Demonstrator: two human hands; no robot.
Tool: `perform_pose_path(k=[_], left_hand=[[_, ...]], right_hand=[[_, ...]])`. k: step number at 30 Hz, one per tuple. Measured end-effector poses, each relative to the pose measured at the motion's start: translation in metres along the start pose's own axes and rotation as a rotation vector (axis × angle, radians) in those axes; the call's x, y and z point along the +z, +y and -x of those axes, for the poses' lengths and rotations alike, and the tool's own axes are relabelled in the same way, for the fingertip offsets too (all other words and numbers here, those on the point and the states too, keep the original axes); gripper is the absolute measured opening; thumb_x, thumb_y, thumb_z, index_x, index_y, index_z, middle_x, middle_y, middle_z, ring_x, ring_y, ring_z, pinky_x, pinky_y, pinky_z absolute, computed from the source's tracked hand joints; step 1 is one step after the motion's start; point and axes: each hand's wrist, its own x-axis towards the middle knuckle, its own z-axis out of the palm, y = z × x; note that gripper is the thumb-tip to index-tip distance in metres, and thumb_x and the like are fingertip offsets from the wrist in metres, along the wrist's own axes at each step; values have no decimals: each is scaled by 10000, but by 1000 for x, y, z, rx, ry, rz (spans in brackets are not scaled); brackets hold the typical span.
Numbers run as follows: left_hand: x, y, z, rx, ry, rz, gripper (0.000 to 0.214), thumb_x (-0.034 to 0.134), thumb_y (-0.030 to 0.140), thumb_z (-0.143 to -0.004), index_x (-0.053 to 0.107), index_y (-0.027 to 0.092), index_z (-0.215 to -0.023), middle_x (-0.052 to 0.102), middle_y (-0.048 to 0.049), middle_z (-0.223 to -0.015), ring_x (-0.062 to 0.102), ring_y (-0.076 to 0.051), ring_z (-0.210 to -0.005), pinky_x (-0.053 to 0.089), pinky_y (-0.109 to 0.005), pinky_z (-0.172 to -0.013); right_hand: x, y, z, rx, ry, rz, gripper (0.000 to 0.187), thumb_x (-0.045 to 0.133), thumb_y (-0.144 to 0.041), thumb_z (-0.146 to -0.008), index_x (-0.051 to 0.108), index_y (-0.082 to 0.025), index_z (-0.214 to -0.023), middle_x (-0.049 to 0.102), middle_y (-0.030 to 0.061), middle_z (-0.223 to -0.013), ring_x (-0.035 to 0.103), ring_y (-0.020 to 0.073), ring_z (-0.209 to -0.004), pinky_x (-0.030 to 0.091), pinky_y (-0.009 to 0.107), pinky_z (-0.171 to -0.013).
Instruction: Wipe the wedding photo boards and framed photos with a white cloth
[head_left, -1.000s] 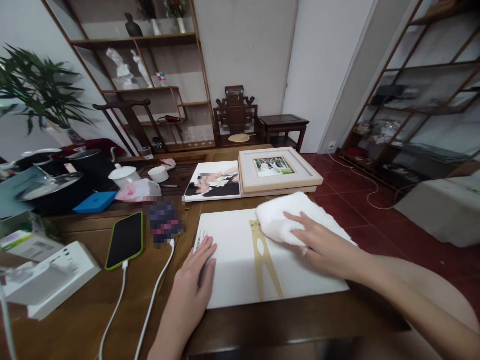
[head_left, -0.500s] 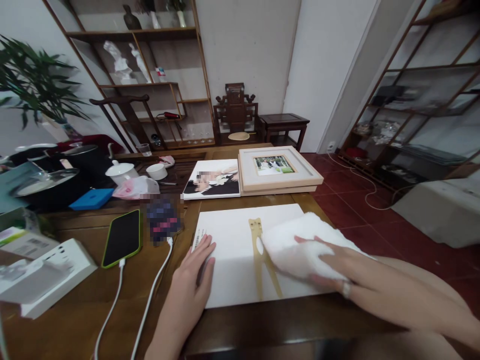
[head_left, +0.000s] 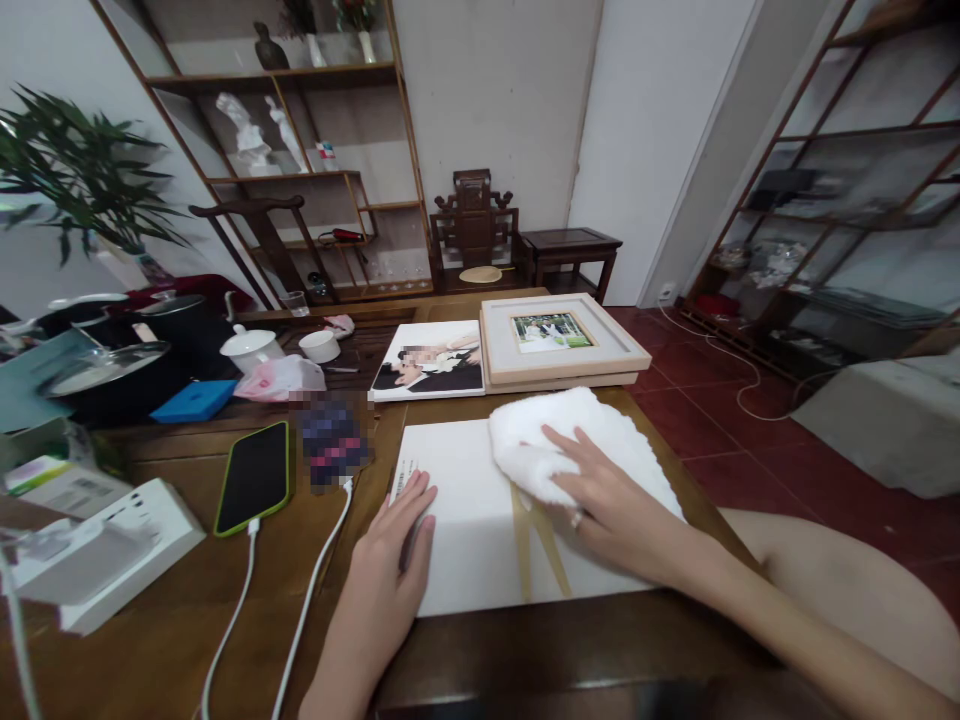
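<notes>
A white board (head_left: 469,520), the back of a frame with a gold stand piece (head_left: 536,555), lies flat on the wooden table (head_left: 172,620) in front of me. My left hand (head_left: 394,545) rests flat on its left edge, fingers stretched out. My right hand (head_left: 600,495) presses a white fluffy cloth (head_left: 540,440) onto the board's upper middle, fingers spread over the cloth.
Beyond the board lie a photo print (head_left: 429,360) and a framed picture (head_left: 559,345). A green-cased phone (head_left: 253,478) with a white cable (head_left: 307,600), a white box (head_left: 105,550), a blue case (head_left: 193,400), a teapot (head_left: 247,350), a cup (head_left: 319,346) and pots fill the left side.
My right hand slid the cloth down toward the board's right lower part, then back up and left to the upper middle. The left hand has stayed put.
</notes>
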Motion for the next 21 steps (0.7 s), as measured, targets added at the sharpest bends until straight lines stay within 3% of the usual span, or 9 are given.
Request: perform_pose_path(k=[5,9,12,16,21], left_hand=[[0,-1,0,0,-7,4,335,456,295,-903,611,175,-1175,580,-114,-1301,517,-255,-1231,411,-482,-1036],[0,-1,-1,-5,-14,9,338,461,300,-899,616,175,-1172,575,-115,-1306,513,-265,-1233,416,-488,-1028],[0,0,-1,-7,-14,13,336,463,300,-898,616,182,-1173,577,-110,-1305,512,-263,-1233,408,-485,-1035],[1,0,-1,-7,-6,12,336,460,297,-900,619,173,-1169,583,-114,-1297,515,-259,-1230,400,-482,-1042],[1,-1,-1,7,8,15,334,457,294,-901,634,151,-1145,600,-128,-1273,532,-266,-1213,418,-489,-1026]], right_hand=[[14,-38,33,-91,-195,-19,259,564,-86,-651,723,-191,-826,328,62,-1486,75,400,-1386,68,688,-1074],[25,-48,42,-168,-228,-48,217,584,-84,-692,730,-243,-706,381,-25,-1457,132,389,-1381,83,679,-1080],[12,-44,38,-152,-197,-71,154,612,-172,-742,731,-218,-829,372,15,-1466,161,354,-1386,125,607,-1117],[-6,-26,20,-68,-69,-22,221,507,-299,-880,681,-162,-889,343,95,-1481,159,315,-1396,209,544,-1121],[-2,8,-15,-42,13,71,268,473,-333,-906,660,-153,-971,341,132,-1479,174,328,-1392,249,545,-1093]])
